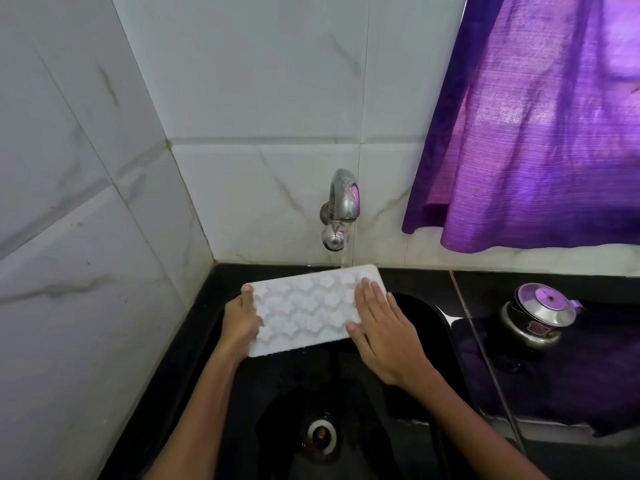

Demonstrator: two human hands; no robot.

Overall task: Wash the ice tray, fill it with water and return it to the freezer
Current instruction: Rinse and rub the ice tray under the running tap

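Note:
A white ice tray (304, 308) with flower-shaped cells is held over the black sink (438, 318), its far right corner under the stream of water falling from the chrome tap (341, 209). My left hand (240, 322) grips the tray's left end, thumb on top and fingers underneath. My right hand (381, 329) lies flat on the tray's right end with straight fingers touching the cells.
The sink drain (320, 434) lies below the tray. A steel pot with a lid (536, 313) stands on the black counter to the right. A purple curtain (540, 126) hangs at the upper right. Marbled white tiles (86, 168) cover the left and back walls.

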